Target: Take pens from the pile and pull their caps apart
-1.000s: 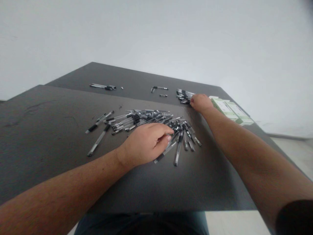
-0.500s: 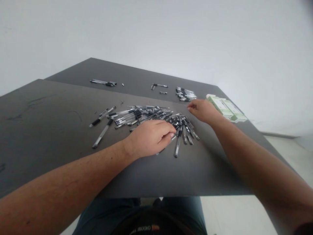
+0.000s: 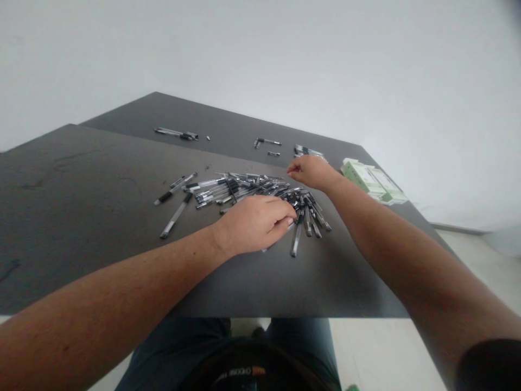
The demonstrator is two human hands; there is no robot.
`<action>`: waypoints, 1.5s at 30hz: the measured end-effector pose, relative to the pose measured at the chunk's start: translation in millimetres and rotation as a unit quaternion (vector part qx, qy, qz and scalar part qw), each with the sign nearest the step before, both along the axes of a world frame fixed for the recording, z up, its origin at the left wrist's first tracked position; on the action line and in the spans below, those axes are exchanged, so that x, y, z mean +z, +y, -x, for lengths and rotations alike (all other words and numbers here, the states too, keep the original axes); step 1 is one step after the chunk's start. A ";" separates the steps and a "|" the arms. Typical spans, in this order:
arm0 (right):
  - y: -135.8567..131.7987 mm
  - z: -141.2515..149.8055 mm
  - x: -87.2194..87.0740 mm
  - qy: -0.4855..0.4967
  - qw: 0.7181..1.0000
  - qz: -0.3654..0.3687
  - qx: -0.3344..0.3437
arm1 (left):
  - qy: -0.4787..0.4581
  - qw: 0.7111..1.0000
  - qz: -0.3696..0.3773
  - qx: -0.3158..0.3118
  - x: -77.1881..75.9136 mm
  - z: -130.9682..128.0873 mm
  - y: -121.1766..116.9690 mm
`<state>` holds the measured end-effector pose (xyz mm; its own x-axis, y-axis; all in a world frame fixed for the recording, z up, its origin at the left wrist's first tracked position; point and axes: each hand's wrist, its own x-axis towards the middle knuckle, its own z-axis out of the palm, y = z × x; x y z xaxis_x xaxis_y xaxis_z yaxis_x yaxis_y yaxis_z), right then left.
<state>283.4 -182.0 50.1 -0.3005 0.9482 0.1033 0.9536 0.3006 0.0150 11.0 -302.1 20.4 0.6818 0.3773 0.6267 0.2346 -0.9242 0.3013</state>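
Heap: most of the pens [image 3: 244,190] lie loose in the middle of the surface [image 3: 101,217], crossed over one another, many fanned out at the right end.
Row: beyond the right hand [image 3: 311,171], and partly hidden by it, a smaller batch [image 3: 305,150] lies side by side, fairly neat.
Progress: going by how things lie, I'd call the sorting out of the heap only partly done; the neat batch is small, and far more pens lie loose than lined up.
Pens' look: clear barrels with dark grips; the ends catch some light. From here I can't read any marking.
Left hand: low over the heap's near edge, fingers curled, thumb against the forefinger; I can't tell whether it grips a pen.
Right hand: between the heap and the batch, fingers loosely bent, no pen showing in it, so it looks released.
Far left: a few pens [image 3: 175,133] lie bunched together, with a small white bit [image 3: 208,138] just beside them.
Far middle: one pen [image 3: 269,142] lies alone, short pieces [image 3: 274,153] near it.
Near left: a single pen [image 3: 176,217] lies slanted, apart from the crowd.
Right side: green-and-white boxes [image 3: 372,179] lie near the surface's edge.
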 end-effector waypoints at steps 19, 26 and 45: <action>30.5 23.5 -19.6 -0.131 0.989 0.027 0.070 | 0.053 0.998 0.025 0.000 5.1 -2.6 -5.4; 28.9 22.1 -16.5 -0.133 0.986 0.027 0.097 | 0.060 0.998 0.023 0.002 6.0 -2.4 -4.5; 25.9 18.1 -15.1 -0.132 0.986 0.029 0.100 | 0.070 0.997 0.012 0.002 6.3 -1.8 -5.1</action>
